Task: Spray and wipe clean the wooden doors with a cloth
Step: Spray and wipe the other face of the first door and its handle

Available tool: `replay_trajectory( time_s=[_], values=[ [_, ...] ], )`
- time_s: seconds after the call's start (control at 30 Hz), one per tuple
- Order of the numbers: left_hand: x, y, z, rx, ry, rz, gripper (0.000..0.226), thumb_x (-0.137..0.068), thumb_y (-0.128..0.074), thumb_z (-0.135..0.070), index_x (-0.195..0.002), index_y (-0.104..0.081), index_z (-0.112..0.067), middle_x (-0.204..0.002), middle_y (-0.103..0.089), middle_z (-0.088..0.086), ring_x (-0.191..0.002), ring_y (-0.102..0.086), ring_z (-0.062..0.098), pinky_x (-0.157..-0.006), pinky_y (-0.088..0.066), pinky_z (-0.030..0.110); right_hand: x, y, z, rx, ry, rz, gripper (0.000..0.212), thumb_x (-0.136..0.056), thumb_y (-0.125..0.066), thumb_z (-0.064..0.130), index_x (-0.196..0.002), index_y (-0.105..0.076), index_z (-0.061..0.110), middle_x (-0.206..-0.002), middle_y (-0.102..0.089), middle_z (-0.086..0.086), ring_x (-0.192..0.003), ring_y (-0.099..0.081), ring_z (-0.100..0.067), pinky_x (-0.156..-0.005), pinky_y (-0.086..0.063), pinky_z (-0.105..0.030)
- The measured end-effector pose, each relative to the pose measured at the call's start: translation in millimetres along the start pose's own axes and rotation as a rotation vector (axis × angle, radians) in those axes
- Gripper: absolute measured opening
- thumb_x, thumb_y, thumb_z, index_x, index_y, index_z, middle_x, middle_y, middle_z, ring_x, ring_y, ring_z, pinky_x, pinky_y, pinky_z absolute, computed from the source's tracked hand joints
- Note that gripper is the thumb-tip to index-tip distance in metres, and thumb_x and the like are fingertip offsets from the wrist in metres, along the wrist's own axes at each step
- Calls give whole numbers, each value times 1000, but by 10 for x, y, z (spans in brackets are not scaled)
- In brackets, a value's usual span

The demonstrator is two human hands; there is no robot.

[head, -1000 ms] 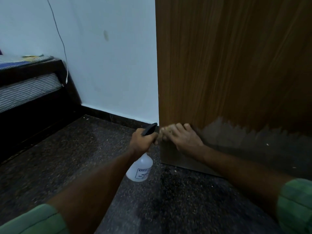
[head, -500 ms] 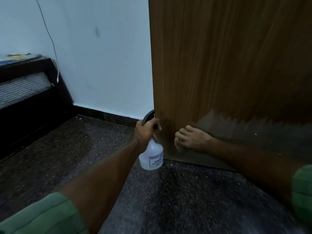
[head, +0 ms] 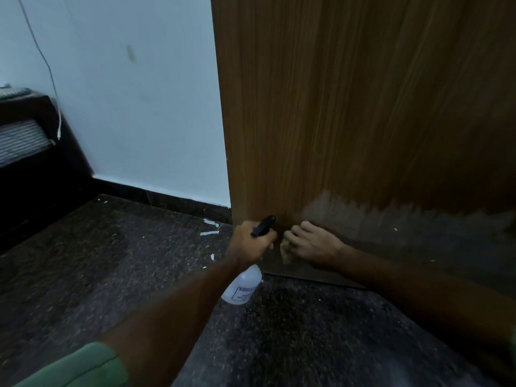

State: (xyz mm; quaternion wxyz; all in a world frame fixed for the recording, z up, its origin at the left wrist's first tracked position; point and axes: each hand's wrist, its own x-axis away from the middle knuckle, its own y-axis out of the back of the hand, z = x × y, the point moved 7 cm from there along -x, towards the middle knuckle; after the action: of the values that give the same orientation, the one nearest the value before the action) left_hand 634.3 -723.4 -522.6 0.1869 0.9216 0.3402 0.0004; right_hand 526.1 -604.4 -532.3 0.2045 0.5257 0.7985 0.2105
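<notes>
One small pale yellowish cloth [head: 285,245], soft and bunchable, sits crumpled under the right hand [head: 312,245], whose fingers curl on it against the brown wood-grain door [head: 349,107] near its bottom edge. Left hand [head: 250,243] grips the light translucent plastic spray bottle [head: 242,287] at its black trigger neck. Speckled dark stone floor [head: 83,261] below.

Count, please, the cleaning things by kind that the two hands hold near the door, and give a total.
Spray bottles: 1, the white plastic spray bottle with a black trigger, gripped by the left hand.
Cloths: 1, the small pale cloth, held by the right hand against the brown wooden door.
Total: 2.
</notes>
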Motion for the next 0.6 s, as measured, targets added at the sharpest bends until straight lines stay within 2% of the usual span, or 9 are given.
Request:
replay_trajectory(
  time_s=[0.1,0.17,0.2,0.27,0.33,0.4,0.43,0.5,0.6],
  values=[
    [-27,-107,-143,-104,-75,3,37,-90,-70,-38,-70,-70,-7,-65,-70,13,-53,-61,29,-52,-47,42,75,259,-478,-193,-440,-193,43,-90,-52,21,-131,-67,18,-117,-55,-12,-93,-53,-31,-78,-36,-44],
    [-78,-170,-242,-144,-97,-12,36,-89,-69,-39,-69,-68,-10,-64,-68,11,-54,-60,25,-53,-44,41,220,329,-700,-255,-666,-282,44,-96,-47,20,-136,-64,21,-115,-58,-12,-90,-52,-30,-75,-37,-44],
    [-101,-205,-300,-137,-105,-11,33,-90,-70,-38,-69,-68,-12,-63,-68,8,-53,-59,19,-53,-43,39,268,301,-670,-254,-660,-310,41,-99,-44,20,-134,-65,20,-115,-59,-13,-89,-53,-30,-74,-37,-44],
    [-141,-281,-391,-135,-115,16,33,-92,-70,-38,-71,-68,-13,-63,-67,7,-54,-59,16,-54,-44,38,290,121,-408,-206,-463,-280,30,-102,-48,18,-123,-69,14,-117,-62,-16,-91,-54,-31,-74,-38,-44],
    [-178,-337,-459,-166,-123,1,36,-88,-67,-40,-69,-66,-10,-63,-66,9,-54,-58,20,-56,-48,44,312,-122,-104,-159,-207,-153,26,-94,-59,21,-114,-73,13,-121,-62,-16,-93,-55,-30,-77,-37,-43],
    [-167,-401,-530,-168,-151,-29,35,-88,-65,-38,-68,-63,-8,-62,-65,10,-53,-56,22,-58,-48,47,321,-191,-26,-196,-143,-80,35,-82,-71,26,-112,-75,10,-122,-63,-16,-94,-57,-31,-80,-36,-43],
    [-159,-436,-561,-167,-173,-34,37,-88,-65,-40,-68,-63,-9,-61,-64,10,-53,-57,23,-57,-48,46,306,-102,-103,-230,-202,-126,34,-79,-75,25,-109,-76,11,-121,-63,-15,-94,-56,-31,-79,-36,-43],
    [-155,-469,-652,-170,-225,-51,41,-87,-63,-47,-70,-63,-10,-61,-62,9,-54,-57,29,-54,-46,45,345,131,-426,-282,-451,-298,26,-85,-72,21,-110,-75,15,-118,-62,-12,-91,-54,-29,-75,-36,-43],
    [-214,-436,-814,-136,-282,-99,41,-87,-62,-47,-71,-64,-10,-61,-62,8,-51,-54,24,-50,-43,41,615,235,-752,-275,-737,-430,44,-91,-59,18,-135,-66,22,-114,-59,-11,-90,-52,-29,-73,-38,-44]
  ],
)
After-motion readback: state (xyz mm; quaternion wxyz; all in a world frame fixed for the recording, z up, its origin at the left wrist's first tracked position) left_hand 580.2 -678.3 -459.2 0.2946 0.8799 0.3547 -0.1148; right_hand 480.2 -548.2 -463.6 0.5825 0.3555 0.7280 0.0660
